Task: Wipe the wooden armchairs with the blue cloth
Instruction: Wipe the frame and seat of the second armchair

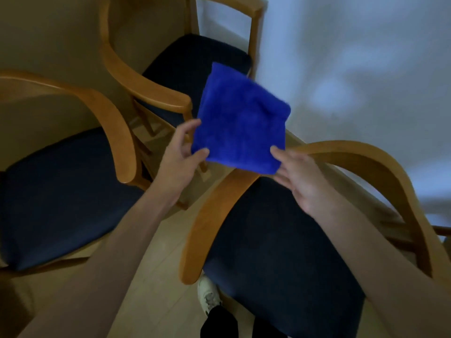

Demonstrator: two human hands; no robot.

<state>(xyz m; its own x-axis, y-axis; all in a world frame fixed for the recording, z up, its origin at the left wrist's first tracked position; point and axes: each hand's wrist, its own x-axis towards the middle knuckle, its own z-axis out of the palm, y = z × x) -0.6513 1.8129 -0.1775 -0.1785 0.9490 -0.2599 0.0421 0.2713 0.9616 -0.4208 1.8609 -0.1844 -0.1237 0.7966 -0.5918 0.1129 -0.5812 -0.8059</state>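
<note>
A folded blue cloth (240,120) hangs in the air between three wooden armchairs with dark seat cushions. My left hand (178,157) pinches its near left corner between thumb and fingers. Its near right corner is pinched by my right hand (300,176). One armchair (380,162) stands right below me on the right, its curved armrests to either side of my right forearm. A second armchair (107,113) is at the left. The third armchair (127,69) stands at the back, by the wall.
A pale wall (353,57) runs along the right behind the chairs. Light wooden floor (156,264) shows between the chairs. My white shoe (207,293) and a dark trouser leg appear at the bottom, close to the near chair's front leg.
</note>
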